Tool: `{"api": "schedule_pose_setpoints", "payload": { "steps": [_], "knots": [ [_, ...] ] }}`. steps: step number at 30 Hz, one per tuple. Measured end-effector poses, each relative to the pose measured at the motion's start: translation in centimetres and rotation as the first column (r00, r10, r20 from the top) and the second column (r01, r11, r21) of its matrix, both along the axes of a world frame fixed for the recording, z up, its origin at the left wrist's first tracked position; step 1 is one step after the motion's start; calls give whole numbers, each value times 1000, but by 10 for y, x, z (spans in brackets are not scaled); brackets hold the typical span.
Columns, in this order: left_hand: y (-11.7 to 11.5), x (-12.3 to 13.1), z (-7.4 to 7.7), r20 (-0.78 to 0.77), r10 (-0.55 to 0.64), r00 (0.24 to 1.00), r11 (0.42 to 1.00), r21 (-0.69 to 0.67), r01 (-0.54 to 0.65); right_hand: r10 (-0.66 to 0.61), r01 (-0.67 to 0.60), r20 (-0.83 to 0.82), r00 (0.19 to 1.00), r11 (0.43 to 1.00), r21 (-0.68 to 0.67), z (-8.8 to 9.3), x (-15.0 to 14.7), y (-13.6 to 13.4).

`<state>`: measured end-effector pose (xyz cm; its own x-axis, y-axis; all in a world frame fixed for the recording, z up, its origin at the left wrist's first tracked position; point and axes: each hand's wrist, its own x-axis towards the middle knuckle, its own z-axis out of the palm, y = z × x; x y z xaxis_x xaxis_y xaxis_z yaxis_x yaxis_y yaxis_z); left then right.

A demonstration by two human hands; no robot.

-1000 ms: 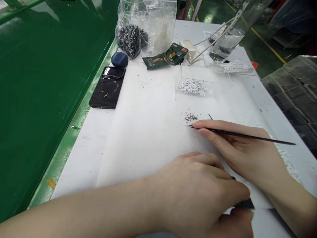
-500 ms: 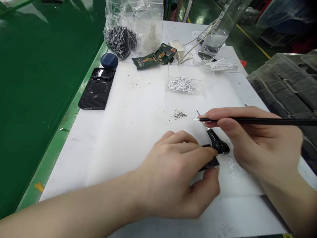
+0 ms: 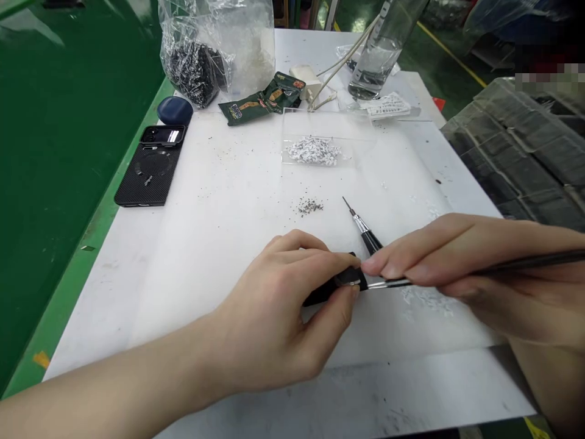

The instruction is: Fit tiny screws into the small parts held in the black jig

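My left hand (image 3: 292,305) is closed, thumb and fingers gripping a small flat black piece (image 3: 322,294) low over the white sheet. Much of that piece is hidden by the fingers. My right hand (image 3: 461,268) pinches a thin black-handled tool with a slim metal end (image 3: 388,283), perhaps a fine brush. Its tip meets the right edge of the black piece. Behind both hands lies a black-handled screwdriver-like tool (image 3: 365,233) with a thin pointed shaft, its rear end covered by my right hand. Beyond it is a scatter of tiny dark bits (image 3: 311,206).
A clear tray (image 3: 283,152) holds many small white pieces (image 3: 314,150). Behind it are green wrappers (image 3: 249,110), plastic bags (image 3: 214,55), and a liquid-filled clear container (image 3: 372,67). A black phone (image 3: 148,167) and blue case (image 3: 175,111) line the left edge. White flakes (image 3: 429,302) lie near my right hand.
My right hand has come down and toward the left hand, bringing the tool's tip to the black piece. More of the screwdriver-like tool's shaft shows. The whole view has shifted slightly.
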<state>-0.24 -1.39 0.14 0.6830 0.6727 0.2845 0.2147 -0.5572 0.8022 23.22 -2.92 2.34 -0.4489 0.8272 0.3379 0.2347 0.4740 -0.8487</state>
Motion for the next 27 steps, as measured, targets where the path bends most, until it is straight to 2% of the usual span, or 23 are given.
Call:
{"api": "schedule_pose_setpoints", "payload": {
  "steps": [2, 7, 18, 24, 27],
  "knots": [
    [0, 0, 0, 5, 4, 1000, 1000, 5, -4, 32, -31, 41, 999, 999, -40, 2, -1, 0],
    [-1, 1, 2, -15, 39, 999, 999, 18, -39, 3, -3, 65, 998, 1000, -3, -1, -3, 1],
    [-1, 0, 0, 1, 32, 999, 999, 29, -32, 36, -38, 98, 995, 999, 12, -2, 0, 1],
    [1, 0, -1, -8, 13, 1000, 1000, 27, -13, -17, 28, 133, 991, 996, -85, -6, 3, 0],
    [1, 1, 0, -8, 21, 1000, 1000, 23, -21, -24, 34, 130, 991, 997, -70, -5, 3, 0]
  ]
}}
